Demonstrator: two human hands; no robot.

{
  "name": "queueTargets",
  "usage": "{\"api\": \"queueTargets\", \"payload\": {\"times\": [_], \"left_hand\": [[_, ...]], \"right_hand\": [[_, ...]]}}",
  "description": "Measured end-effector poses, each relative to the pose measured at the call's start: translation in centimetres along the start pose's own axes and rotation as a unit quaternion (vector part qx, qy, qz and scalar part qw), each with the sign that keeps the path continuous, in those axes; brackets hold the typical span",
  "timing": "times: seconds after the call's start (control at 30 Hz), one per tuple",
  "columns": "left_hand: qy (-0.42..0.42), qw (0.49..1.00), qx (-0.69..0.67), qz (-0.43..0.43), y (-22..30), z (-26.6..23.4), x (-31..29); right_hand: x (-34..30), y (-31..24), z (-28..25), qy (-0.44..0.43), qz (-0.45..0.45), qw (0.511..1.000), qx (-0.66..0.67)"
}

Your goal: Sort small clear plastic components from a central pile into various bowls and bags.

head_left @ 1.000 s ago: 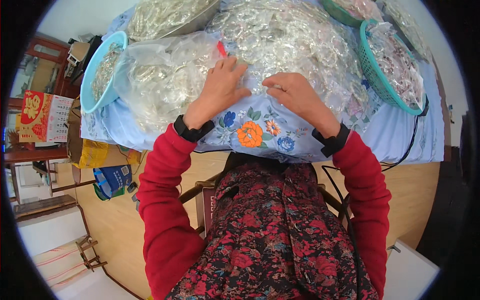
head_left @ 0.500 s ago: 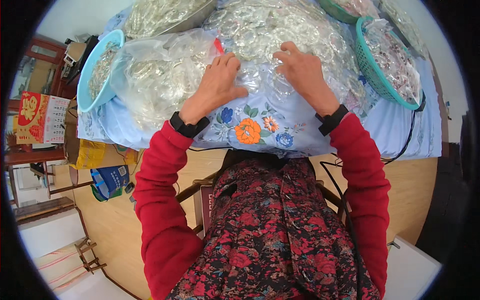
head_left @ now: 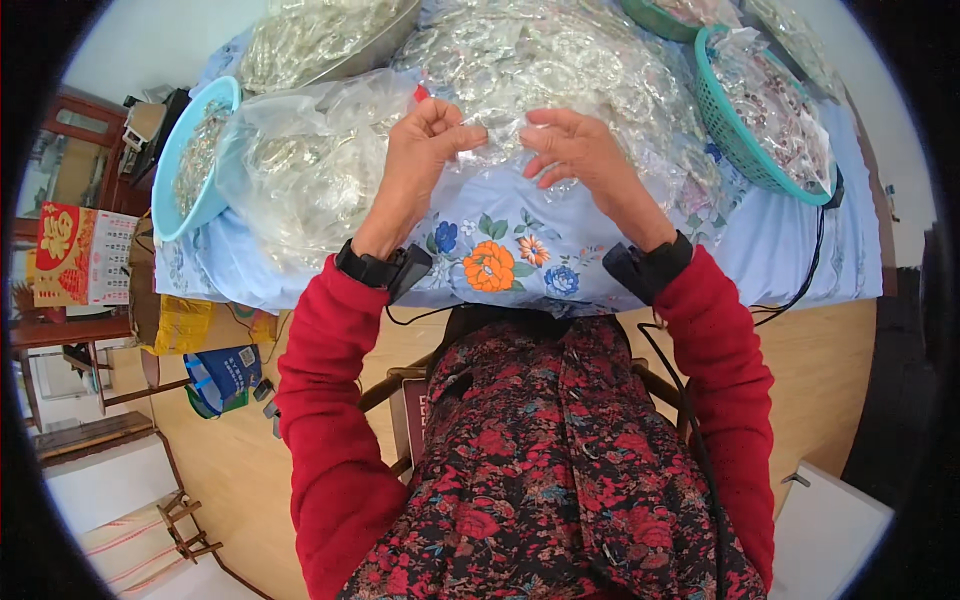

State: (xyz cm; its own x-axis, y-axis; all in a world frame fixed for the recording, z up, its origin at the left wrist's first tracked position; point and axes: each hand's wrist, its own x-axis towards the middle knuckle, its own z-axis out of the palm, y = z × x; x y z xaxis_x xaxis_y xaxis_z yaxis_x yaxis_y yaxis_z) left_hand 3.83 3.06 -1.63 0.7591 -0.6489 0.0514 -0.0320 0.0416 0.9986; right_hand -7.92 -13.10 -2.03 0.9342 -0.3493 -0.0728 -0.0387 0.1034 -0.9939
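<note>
Both hands are over the near edge of a wide pile of small clear plastic packets (head_left: 560, 60) with shiny contents. My left hand (head_left: 420, 150) has its fingers curled in and its thumb pressed toward them. Facing it, my right hand (head_left: 585, 155) bends its fingers inward in a loose pinch. Glossy clear plastic shows in the gap between the fingertips; I cannot make out whether it is held or belongs to the pile behind. A large translucent bag (head_left: 310, 160) full of similar packets lies beside my left hand, with a bit of red at its edge.
A light-blue basin (head_left: 229, 150) stands at the left and a teal basket (head_left: 715, 120) of packets at the right. A metal bowl (head_left: 385, 45) and a green basket (head_left: 655, 22) sit farther back. A flowered blue cloth (head_left: 600, 285) covers the table. A black cable (head_left: 690, 400) runs by my right arm.
Both hands have drawn back from the pile and turned toward each other. Their spread fingers have curled into pinches. The view has shifted slightly.
</note>
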Motion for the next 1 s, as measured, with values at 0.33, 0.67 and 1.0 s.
{"api": "queueTargets", "payload": {"times": [0.33,0.67,1.0], "left_hand": [[-0.026,0.998,-0.036,-0.050,0.4,-0.7,-0.1],[-0.060,0.996,-0.014,-0.068,-0.2,-0.7,-0.3],[0.068,0.988,-0.135,-0.031,4.2,-2.5,2.7]], "right_hand": [[0.3,0.1,-0.8,-0.030,-0.004,0.998,0.046],[0.7,-0.4,-1.0,-0.011,-0.015,0.999,0.034],[-0.8,-0.1,-2.1,-0.008,0.008,0.999,-0.040]]}}
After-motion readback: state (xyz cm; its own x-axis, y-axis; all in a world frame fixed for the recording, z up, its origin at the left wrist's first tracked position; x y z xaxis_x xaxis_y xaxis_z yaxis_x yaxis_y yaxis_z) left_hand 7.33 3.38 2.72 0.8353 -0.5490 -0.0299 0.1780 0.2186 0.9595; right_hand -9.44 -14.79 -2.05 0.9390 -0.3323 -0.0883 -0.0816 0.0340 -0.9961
